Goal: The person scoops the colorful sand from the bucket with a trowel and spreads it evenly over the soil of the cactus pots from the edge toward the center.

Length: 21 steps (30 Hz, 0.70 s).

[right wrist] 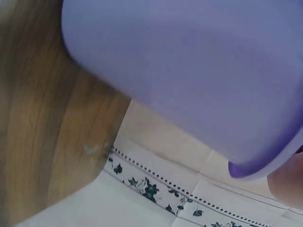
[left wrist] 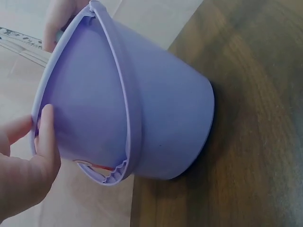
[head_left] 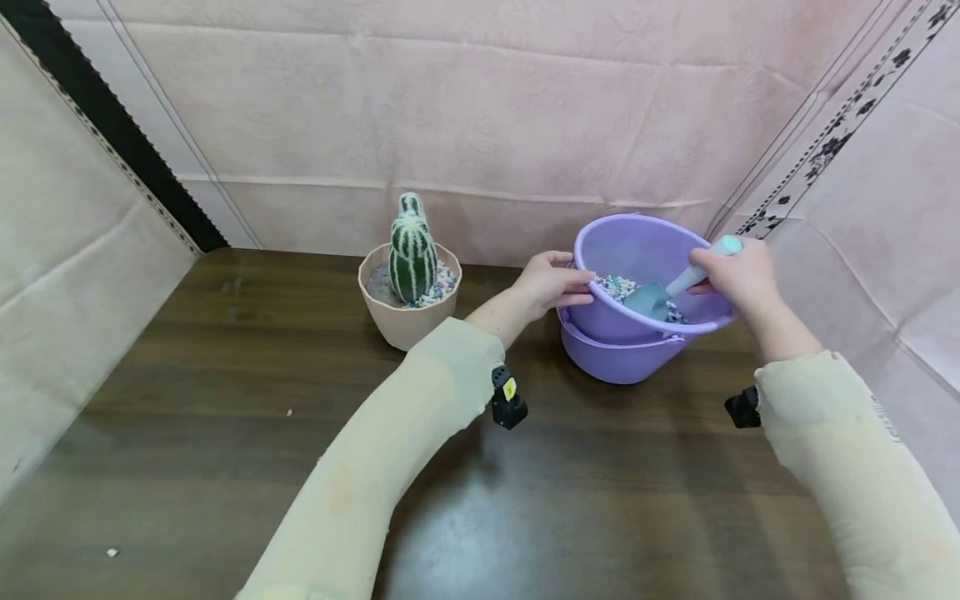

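The left hand (head_left: pixel 551 283) holds the left rim of a purple bucket (head_left: pixel 622 358), pinching it between fingers and thumb. In the left wrist view, the bucket's handle (left wrist: pixel 124 90) hangs down across its side. My right hand (head_left: pixel 738 275) grips a light blue hand trowel (head_left: pixel 684 281) over the bucket's right rim. The trowel's blade lies inside the bucket, against small multicoloured pebbles (head_left: pixel 617 287). In the right wrist view the bucket's wall (right wrist: pixel 180 71) fills most of the frame and hides the trowel.
Left of the bucket, a beige pot (head_left: pixel 408 325) holds a striped green cactus (head_left: pixel 412 258), with grey material and coloured pebbles around it. A few stray bits lie on the dark wooden table (head_left: pixel 247 467). Pale cloth (head_left: pixel 480 117) hangs behind and at both sides.
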Tool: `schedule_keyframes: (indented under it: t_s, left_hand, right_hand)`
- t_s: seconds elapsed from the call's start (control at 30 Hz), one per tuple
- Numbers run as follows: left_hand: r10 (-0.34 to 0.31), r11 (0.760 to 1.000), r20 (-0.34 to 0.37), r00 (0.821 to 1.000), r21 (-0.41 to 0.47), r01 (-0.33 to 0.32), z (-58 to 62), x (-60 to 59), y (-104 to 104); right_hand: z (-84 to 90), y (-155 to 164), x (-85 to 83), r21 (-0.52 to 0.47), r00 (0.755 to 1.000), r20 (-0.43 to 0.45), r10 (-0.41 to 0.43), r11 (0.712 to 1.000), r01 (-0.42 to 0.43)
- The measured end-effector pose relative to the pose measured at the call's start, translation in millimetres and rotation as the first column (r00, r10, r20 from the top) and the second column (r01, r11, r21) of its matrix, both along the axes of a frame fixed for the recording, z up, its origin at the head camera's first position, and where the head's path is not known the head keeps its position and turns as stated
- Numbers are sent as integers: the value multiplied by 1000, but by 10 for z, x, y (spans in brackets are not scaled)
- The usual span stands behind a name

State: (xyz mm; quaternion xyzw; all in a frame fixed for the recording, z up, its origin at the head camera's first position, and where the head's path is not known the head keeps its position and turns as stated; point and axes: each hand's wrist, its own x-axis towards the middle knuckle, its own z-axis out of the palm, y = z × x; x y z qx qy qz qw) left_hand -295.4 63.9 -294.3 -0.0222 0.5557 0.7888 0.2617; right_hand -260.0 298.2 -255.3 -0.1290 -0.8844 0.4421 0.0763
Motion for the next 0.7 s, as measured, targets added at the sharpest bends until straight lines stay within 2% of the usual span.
schedule_keyframes:
  t_s: [0.2,0.5,0.57,0.7]
  left_hand:
    - [53,997,15,998,47,-54,-15,18,35]
    - [93,995,-6,996,29,-93,-38,48,69]
    - [93,995,-8,996,33,-93,-63,36,71]
    - [89,995,-5,996,54,-88,-94,16,71]
  right_hand:
    - [-30,-57,56,-127,999,11,37,991,-35]
    - [-31,-77,146,-255,999,-40,-6,967,-4]
    - [-35,-66,159,-297,999,-49,-16,955,1]
    - [-38,-59,171,-427,995,-94,-40,904,-4]
